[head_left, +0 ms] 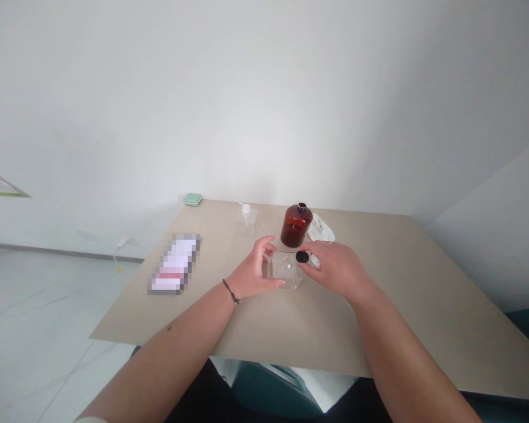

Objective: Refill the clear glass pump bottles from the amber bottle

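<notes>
A clear, square-sided container [283, 268] stands on the table in front of me. My left hand [258, 270] is curved around its left side, thumb at the near edge and fingers at the far side. Between the thumb and fingers of my right hand [332, 264] is a round black cap [302, 257], held at the container's right side. Just beyond the hands stands a red-brown bottle [294, 229], uncapped at its narrow neck and partly filled with dark liquid. Something whitish beneath my right fingers is too hidden to make out.
A clear pump bottle [247, 218] with a white top stands toward the back. Behind the brown bottle lies a white cloth or tissue [321, 228]. A blurred phone [175, 264] lies at left, and a green case [193, 199] sits at the table's back-left corner by the wall.
</notes>
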Demonstrator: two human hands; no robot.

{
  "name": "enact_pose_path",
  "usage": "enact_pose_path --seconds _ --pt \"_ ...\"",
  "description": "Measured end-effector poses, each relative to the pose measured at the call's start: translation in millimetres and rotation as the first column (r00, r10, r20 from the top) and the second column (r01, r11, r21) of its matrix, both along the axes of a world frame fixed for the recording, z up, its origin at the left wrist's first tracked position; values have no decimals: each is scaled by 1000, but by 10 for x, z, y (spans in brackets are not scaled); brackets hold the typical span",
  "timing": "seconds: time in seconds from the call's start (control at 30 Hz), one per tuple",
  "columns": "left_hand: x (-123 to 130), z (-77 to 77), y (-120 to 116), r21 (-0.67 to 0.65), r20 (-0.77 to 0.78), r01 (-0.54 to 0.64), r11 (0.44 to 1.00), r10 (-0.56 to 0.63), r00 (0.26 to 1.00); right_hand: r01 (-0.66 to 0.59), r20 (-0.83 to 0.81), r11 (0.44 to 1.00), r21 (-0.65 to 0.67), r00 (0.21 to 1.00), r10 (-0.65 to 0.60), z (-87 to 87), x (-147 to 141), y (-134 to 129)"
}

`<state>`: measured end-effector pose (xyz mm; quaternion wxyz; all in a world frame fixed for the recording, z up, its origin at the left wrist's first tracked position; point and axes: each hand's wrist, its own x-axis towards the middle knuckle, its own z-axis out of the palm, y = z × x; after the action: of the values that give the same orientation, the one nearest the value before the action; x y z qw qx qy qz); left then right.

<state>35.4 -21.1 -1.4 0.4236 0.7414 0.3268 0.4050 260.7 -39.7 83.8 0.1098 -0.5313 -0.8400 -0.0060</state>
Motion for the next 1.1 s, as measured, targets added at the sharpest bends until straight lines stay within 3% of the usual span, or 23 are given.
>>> enact_pose_path --seconds 0.13,0.43,0.77,0.97,1.1 --pt "2 21 -9 -7 -1 0 1000 0 1000 -21 118 999 -45 993 26 82 -61 -6" --pt "-8 41 -11 -4 -16 15 1000 -15 1000 -111 19 983 -147 993 115 100 -178 80" --pt "-26 58 -21 -11 -32 32 999 -33 999 -190 324 956 -222 911 256 535 -524 96" --pt "-45 85 -27 -44 -43 34 998 -36 998 -13 425 986 -164 901 82 488 -606 138" --pt "-41 61 -18 -29 -26 31 999 -32 999 108 347 979 -175 937 -41 443 -503 107"
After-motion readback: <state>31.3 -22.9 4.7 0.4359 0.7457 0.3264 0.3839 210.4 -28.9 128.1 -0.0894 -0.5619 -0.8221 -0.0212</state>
